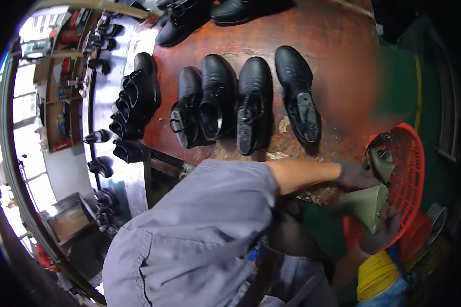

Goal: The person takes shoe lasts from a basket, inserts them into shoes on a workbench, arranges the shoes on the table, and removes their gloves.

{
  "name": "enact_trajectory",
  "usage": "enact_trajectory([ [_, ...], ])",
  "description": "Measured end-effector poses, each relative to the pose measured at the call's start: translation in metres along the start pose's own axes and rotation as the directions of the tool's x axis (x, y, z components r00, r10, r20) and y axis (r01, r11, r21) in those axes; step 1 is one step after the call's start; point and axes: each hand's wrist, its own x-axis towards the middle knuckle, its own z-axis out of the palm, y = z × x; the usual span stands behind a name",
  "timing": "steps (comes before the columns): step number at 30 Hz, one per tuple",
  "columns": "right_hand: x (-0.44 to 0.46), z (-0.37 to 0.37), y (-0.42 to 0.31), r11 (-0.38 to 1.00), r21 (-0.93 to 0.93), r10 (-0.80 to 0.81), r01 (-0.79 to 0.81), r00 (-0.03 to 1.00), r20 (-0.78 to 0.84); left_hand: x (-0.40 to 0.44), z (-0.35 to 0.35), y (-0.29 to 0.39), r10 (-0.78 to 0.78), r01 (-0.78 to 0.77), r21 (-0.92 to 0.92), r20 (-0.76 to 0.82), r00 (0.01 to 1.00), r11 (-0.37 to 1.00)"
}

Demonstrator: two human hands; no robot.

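One grey sleeve [205,204] crosses the foreground. The gloved right hand [381,233] is closed around the broad end of one green shoe form [366,205]; the gloved left hand [357,176] is just above that form, its grip impossible to tell. Beside both hands is one red basket [420,153], with at least one more green form [381,166] inside. Beyond the left arm, four black shoes [254,82] line the table [338,30]; at least two others [235,13] lie farther off.
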Motion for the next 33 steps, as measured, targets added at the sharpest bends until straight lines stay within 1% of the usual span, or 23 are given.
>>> enact_trajectory([
  [1, -0.018, 0.022, -0.015, 0.999, 0.038, 0.004, 0.001, 0.992, -0.124, -0.034, -0.002, 0.013, -0.081, 0.116, -0.331, 0.120, 0.990, 0.936],
  [3, -0.042, 0.055, -0.035, 0.834, 0.523, 0.240, -0.175, 0.969, -0.058, -0.072, -0.009, 0.002, 0.283, -0.089, -0.678, 0.180, 0.942, 0.729],
  [5, -0.065, 0.088, -0.011, 0.572, 0.767, 0.282, -0.290, 0.948, 0.148, -0.160, -0.046, -0.001, 0.274, -0.054, -0.719, 0.193, 0.942, 0.693],
  [7, -0.089, 0.137, -0.021, 0.836, 0.521, 0.118, -0.174, 0.983, 0.139, -0.232, -0.077, 0.013, 0.061, 0.145, -0.756, 0.237, 0.969, 0.638],
  [9, -0.114, 0.195, -0.043, 0.992, 0.128, -0.004, -0.017, 0.987, 0.163, -0.283, -0.101, -0.004, 0.008, 0.283, -0.820, 0.331, 0.944, 0.498],
  [10, -0.121, 0.200, -0.046, 0.976, 0.154, 0.112, -0.155, 0.961, 0.252, -0.308, -0.102, -0.028, -0.125, 0.289, -0.896, 0.261, 0.957, 0.337],
  [12, -0.129, 0.216, -0.060, 0.842, 0.197, 0.391, -0.502, 0.819, 0.420, -0.345, -0.125, -0.029, -0.220, 0.255, -0.888, 0.180, 0.959, 0.384],
  [13, -0.128, 0.218, -0.073, 0.974, -0.072, 0.220, -0.215, 0.818, 0.532, -0.363, -0.133, -0.057, -0.231, 0.245, -0.894, 0.166, 0.959, 0.375],
  [14, -0.129, 0.221, -0.091, 0.945, -0.300, 0.104, 0.132, 0.747, 0.656, -0.386, -0.139, -0.022, -0.252, 0.302, -0.909, 0.233, 0.939, 0.288],
  [15, -0.129, 0.236, -0.114, 0.747, -0.419, -0.066, 0.516, 0.684, 0.726, -0.392, -0.142, -0.040, -0.176, 0.208, -0.903, 0.151, 0.973, 0.375],
  [17, -0.129, 0.257, -0.091, 0.622, -0.321, -0.283, 0.714, 0.587, 0.759, -0.408, -0.147, -0.053, -0.141, 0.092, -0.838, 0.019, 0.990, 0.538],
  [18, -0.128, 0.273, -0.097, 0.539, -0.269, -0.379, 0.798, 0.515, 0.769, -0.414, -0.150, -0.032, -0.224, 0.195, -0.893, 0.109, 0.968, 0.407],
  [19, -0.132, 0.285, -0.110, 0.665, -0.107, -0.428, 0.739, 0.495, 0.756, -0.419, -0.153, -0.010, -0.304, 0.281, -0.925, 0.198, 0.932, 0.257],
  [22, -0.142, 0.302, -0.120, 0.992, -0.019, -0.053, 0.123, 0.550, 0.833, -0.392, -0.179, -0.047, -0.090, 0.394, -0.917, 0.387, 0.917, 0.066],
  [23, -0.150, 0.302, -0.110, 0.998, -0.038, 0.003, 0.049, 0.564, 0.826, -0.389, -0.178, -0.057, -0.052, 0.180, -0.917, 0.173, 0.984, 0.355],
  [25, -0.174, 0.297, -0.047, 0.896, 0.139, 0.167, -0.423, 0.608, 0.777, -0.382, -0.177, -0.077, 0.034, -0.169, -0.466, -0.284, 0.958, 0.868],
  [26, -0.178, 0.300, -0.046, 0.813, 0.219, 0.203, -0.539, 0.616, 0.761, -0.387, -0.181, -0.059, 0.059, -0.122, -0.136, -0.401, 0.914, 0.983],
  [27, -0.184, 0.309, -0.058, 0.710, 0.303, 0.239, -0.636, 0.623, 0.745, -0.393, -0.185, -0.041, 0.082, 0.053, 0.243, -0.515, 0.854, 0.969],
  [28, -0.191, 0.310, -0.075, 0.663, 0.372, 0.229, -0.650, 0.648, 0.726, -0.398, -0.189, -0.023, 0.104, 0.272, 0.484, -0.617, 0.780, 0.832],
  [29, -0.197, 0.315, -0.091, 0.611, 0.440, 0.219, -0.658, 0.675, 0.705, -0.403, -0.188, -0.018, 0.221, 0.344, 0.707, -0.576, 0.787, 0.618],
  [30, -0.192, 0.313, -0.089, 0.595, 0.384, 0.236, -0.706, 0.610, 0.757, -0.409, -0.186, -0.013, 0.319, 0.398, 0.852, -0.502, 0.803, 0.340],
  [32, -0.176, 0.306, -0.079, 0.619, 0.290, 0.296, -0.730, 0.559, 0.775, -0.406, -0.176, -0.020, 0.028, 0.368, 0.904, -0.383, 0.923, 0.217],
  [33, -0.172, 0.307, -0.077, 0.658, 0.251, 0.336, -0.710, 0.575, 0.745, -0.408, -0.172, -0.022, 0.104, 0.393, 0.882, -0.430, 0.897, 0.261],
])
